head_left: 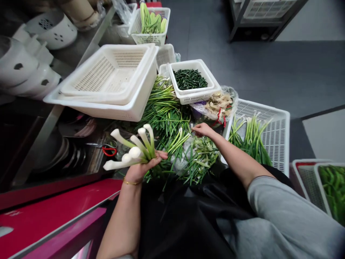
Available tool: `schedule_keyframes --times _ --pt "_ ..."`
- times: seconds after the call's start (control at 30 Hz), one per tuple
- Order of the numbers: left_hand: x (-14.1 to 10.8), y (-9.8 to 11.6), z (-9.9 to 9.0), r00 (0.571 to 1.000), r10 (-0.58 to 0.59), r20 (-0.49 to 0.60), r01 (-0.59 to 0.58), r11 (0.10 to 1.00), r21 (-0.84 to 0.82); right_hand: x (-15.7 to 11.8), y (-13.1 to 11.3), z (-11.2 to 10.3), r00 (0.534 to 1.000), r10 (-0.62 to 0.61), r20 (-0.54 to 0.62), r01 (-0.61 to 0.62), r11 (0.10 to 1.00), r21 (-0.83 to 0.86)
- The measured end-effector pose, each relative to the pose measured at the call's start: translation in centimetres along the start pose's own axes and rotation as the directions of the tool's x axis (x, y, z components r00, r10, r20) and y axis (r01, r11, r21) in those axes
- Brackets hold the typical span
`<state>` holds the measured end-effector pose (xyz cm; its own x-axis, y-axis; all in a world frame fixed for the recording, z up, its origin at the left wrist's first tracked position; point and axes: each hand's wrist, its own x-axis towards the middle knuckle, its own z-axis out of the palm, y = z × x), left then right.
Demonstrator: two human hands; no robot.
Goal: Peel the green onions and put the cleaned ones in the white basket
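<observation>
My left hand (142, 168) is closed round a bunch of green onions (138, 147), their thick white ends fanned up and to the left. My right hand (202, 129) hovers past a heap of loose green trimmings (202, 158), fingers pinched together; what is between them is too small to name. Several thin green onions (178, 140) lie between the two hands. Behind them spreads a large pile of green onions (161, 102). More green onions (252, 140) rest in a white basket (279, 140) by my right forearm.
Large white baskets (147, 104) are stacked at the left, near red-handled scissors (109, 149). A smaller basket (185, 97) holds dark green peppers (191, 79). Beside it sits a plastic bag (233, 95) of pale roots. A shelf with white pots (56, 34) borders the left side.
</observation>
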<state>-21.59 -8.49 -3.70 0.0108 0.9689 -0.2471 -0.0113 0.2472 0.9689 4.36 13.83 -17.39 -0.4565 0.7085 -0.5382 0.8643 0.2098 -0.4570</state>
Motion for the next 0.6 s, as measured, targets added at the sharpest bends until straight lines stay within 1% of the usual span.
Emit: schedule_keyframes --times 0.07,0.13,0.23,0.3,0.37,0.43,0.47,0.53,0.6 --pt "0.2 -0.6 -0.4 0.996 -0.083 0.025 0.086 0.991 -0.106 4.8 -1.3 -0.2 0.997 -0.017 -0.076 0.011 0.997 -0.079" --pt "0.6 -1.1 -0.8 0.986 -0.132 0.102 0.15 0.968 -0.199 9.6 -2.8 0.4 0.995 -0.016 -0.096 0.001 0.988 -0.152" --pt "1.2 -1.3 -1.3 0.968 -0.139 0.21 0.188 0.954 -0.232 15.2 -4.9 2.7 0.999 0.01 -0.04 -0.017 0.98 -0.199" --pt "1.5 -1.2 -1.7 0.964 -0.155 0.217 0.198 0.961 -0.195 17.5 -6.0 4.5 0.999 0.028 0.022 -0.022 0.972 -0.233" --pt "1.8 -1.0 -2.0 0.969 -0.18 0.17 0.204 0.97 -0.135 18.2 -6.8 5.8 0.995 0.039 0.095 -0.011 0.963 -0.271" --pt "2.1 -0.7 -2.1 0.975 -0.192 0.108 0.202 0.974 -0.1 17.6 -7.1 6.2 0.987 0.043 0.155 0.007 0.95 -0.312" --pt "2.2 -0.7 -2.1 0.977 -0.194 0.087 0.202 0.974 -0.098 16.8 -6.9 6.0 0.983 0.044 0.176 0.018 0.943 -0.332" --pt "2.3 -0.6 -1.9 0.979 -0.197 0.051 0.201 0.974 -0.104 14.3 -6.2 4.8 0.978 0.044 0.202 0.035 0.928 -0.371" --pt "2.4 -0.6 -1.4 0.981 -0.194 0.016 0.194 0.978 -0.079 10.8 -5.1 2.6 0.974 0.041 0.225 0.052 0.918 -0.393"
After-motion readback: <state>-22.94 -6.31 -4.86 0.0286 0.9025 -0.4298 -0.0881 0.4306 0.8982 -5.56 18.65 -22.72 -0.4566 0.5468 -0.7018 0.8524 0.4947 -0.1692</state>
